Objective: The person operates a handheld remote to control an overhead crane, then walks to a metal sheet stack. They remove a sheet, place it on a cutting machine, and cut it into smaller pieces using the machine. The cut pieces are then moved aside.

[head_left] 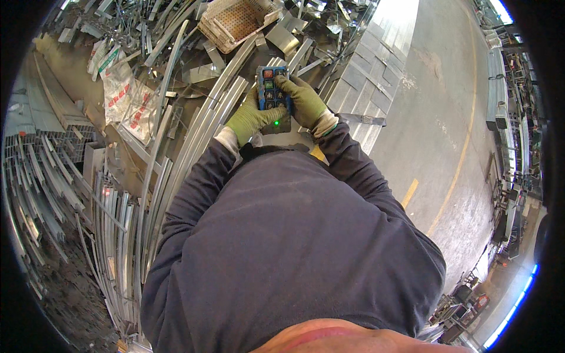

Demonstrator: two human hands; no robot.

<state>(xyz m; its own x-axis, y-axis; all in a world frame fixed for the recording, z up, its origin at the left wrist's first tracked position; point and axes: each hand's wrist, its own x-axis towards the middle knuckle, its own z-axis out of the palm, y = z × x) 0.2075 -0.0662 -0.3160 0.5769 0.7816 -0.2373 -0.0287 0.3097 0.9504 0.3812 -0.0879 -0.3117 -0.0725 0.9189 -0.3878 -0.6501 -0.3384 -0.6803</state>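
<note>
In front of my body I hold a handheld remote control, blue-edged with a dark face. It carries red, green and black buttons, and a green light glows near its lower end. My left hand, in a green work glove, grips its left side and lower part. On the right side my right hand, gloved the same way, wraps round it with the thumb over the upper buttons. Whether a button is pressed I cannot tell.
Long metal profiles lie beside me on the left. A pale plastic crate sits among metal scrap ahead. White printed sacks lie farther left. Flat metal sheets stretch ahead right, beside a concrete floor with yellow lines.
</note>
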